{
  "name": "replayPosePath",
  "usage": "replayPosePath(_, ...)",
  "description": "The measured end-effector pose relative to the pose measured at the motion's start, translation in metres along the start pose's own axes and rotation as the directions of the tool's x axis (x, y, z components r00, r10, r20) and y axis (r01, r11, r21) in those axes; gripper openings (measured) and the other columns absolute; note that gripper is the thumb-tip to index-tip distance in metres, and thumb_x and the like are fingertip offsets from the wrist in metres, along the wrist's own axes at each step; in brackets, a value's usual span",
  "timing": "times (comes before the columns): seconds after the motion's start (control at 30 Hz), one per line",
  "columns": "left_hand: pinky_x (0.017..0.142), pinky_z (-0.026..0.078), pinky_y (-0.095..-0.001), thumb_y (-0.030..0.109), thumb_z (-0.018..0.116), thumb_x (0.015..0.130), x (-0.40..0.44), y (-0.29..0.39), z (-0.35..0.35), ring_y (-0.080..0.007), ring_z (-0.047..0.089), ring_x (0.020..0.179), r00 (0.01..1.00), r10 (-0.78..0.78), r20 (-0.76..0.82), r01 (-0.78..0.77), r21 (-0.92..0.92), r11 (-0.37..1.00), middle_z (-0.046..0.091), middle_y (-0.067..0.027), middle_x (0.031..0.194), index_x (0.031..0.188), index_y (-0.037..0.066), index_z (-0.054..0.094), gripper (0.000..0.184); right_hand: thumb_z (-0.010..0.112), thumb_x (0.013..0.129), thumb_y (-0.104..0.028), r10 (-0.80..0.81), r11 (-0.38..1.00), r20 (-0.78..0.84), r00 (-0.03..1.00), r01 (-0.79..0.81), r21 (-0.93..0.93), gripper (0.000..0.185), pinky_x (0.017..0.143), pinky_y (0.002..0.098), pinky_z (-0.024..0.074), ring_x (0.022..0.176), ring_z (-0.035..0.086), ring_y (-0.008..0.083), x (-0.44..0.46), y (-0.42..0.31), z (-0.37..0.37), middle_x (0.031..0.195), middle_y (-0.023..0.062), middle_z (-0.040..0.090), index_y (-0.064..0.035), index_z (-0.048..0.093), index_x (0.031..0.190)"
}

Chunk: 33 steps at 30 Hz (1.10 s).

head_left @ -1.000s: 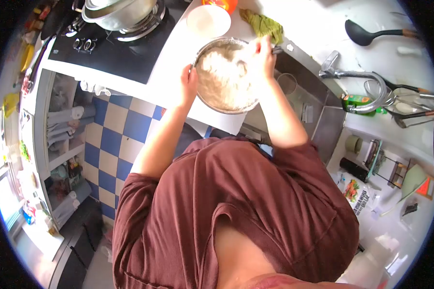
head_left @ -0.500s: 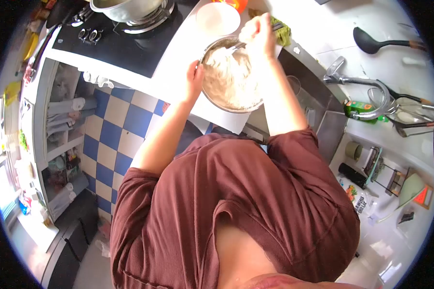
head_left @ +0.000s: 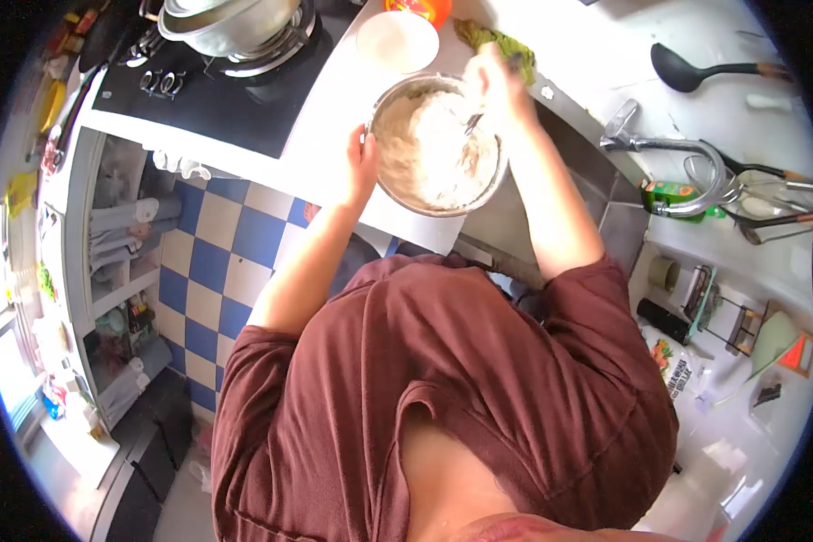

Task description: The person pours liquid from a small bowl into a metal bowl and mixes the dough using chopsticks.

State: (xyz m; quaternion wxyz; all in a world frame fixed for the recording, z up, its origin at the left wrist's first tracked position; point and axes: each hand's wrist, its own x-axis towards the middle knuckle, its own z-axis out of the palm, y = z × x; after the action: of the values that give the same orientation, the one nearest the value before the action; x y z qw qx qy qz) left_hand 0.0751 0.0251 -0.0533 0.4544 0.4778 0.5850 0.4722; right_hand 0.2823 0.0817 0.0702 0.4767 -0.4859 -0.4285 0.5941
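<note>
A round metal bowl (head_left: 502, 177) holding pale, lumpy dough (head_left: 429, 154) rests at the counter's edge beside the sink. At its left rim is my left hand (head_left: 361, 161), gripping the rim with the thumb on top. My right hand (head_left: 497, 83) is closed around a utensil over the bowl's upper right side. The utensil's metal end (head_left: 472, 125) touches the dough, and most of its handle is hidden by the fingers. Just above the bowl stands a white bowl (head_left: 397, 42), with a green cloth (head_left: 497, 45) to its right.
A metal pot (head_left: 230, 29) sits on the black gas stove (head_left: 208, 104) at upper left. The sink (head_left: 574, 167) and its curved faucet (head_left: 668, 143) lie to the right. A black ladle (head_left: 691, 69) and other utensils hang on the wall. An orange object (head_left: 425, 9) is at the top.
My right hand has moved about over the bowl with the utensil, most recently lower and to the right. The dough's surface has shifted. My left hand stays at the rim.
</note>
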Motion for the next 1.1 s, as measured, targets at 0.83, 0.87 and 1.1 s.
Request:
replayPosePath(0.83, 0.044, 0.035, -0.0239, 0.027, 0.04, 0.091, -0.054, 0.048, -0.007, -0.0104, 0.043, 0.039, 0.922, -0.357, 0.147, 0.35, 0.072, 0.934, 0.044, -0.0013, 0.048, 0.078, 0.007, 0.043, 0.024, 0.034, 0.091, -0.044, -0.087, 0.992, -0.165, 0.983, 0.099, 0.072, 0.048, 0.039, 0.0244, 0.028, 0.037, 0.033, 0.0101, -0.01, 0.036, 0.025, 0.047, -0.0011, 0.038, -0.0125, 0.038, 0.056)
replayPosePath(0.87, 0.04, 0.035, -0.0246, 0.024, 0.042, 0.091, -0.054, 0.042, -0.007, -0.0109, 0.042, 0.038, 0.929, -0.337, 0.154, 0.334, 0.047, 0.941, 0.042, -0.0021, 0.049, 0.079, 0.005, 0.041, 0.022, 0.034, 0.091, -0.045, -0.071, 0.984, -0.188, 0.98, 0.099, 0.148, 0.048, 0.038, 0.0244, 0.0277, 0.037, 0.033, 0.01, -0.007, 0.021, 0.026, 0.047, -0.0011, 0.037, -0.0125, 0.038, 0.056)
replayPosePath(1.1, 0.036, 0.035, -0.0253, 0.021, 0.045, 0.09, -0.056, 0.041, -0.008, -0.0114, 0.041, 0.037, 0.932, -0.335, 0.139, 0.336, 0.017, 0.942, 0.04, -0.0028, 0.048, 0.079, 0.004, 0.04, 0.02, 0.034, 0.092, -0.043, -0.128, 0.966, -0.129, 0.983, 0.153, 0.207, 0.045, 0.04, 0.0225, 0.0312, 0.043, 0.039, 0.0088, 0.01, 0.048, 0.018, 0.05, -0.0015, 0.039, -0.0135, 0.038, 0.058)
